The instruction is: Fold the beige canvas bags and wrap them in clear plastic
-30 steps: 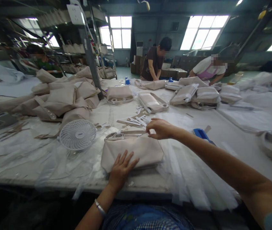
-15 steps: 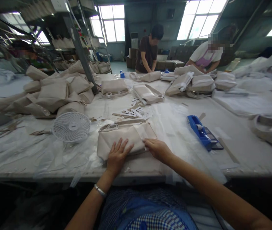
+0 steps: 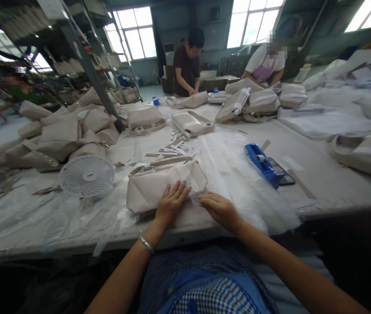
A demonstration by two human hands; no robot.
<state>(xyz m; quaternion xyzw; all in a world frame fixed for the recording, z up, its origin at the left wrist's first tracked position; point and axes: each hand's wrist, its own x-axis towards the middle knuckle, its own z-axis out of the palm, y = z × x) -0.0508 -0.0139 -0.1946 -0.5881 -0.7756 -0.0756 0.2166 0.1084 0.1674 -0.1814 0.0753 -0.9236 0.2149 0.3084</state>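
A beige handbag lies on the table in front of me, its strap along the far edge. My left hand rests on the bag's near side, fingers stretched out and lying flat. Around the bag's right end runs a strip of thin translucent plastic film. At that end, just off the bag's lower right corner, my right hand has its fingertips pressed together on the film's edge. The exact pinch is partly hidden by the fingers.
A white fan stands to the left, before a heap of beige bags. Paper strips lie beyond my bag. Rightward are plastic sheets, a blue tape dispenser and a phone. Co-workers stand across the table.
My left hand has slid right across the bag toward the film. My right hand has drawn the film's edge off the bag's face to its right corner. The view has shifted slightly.
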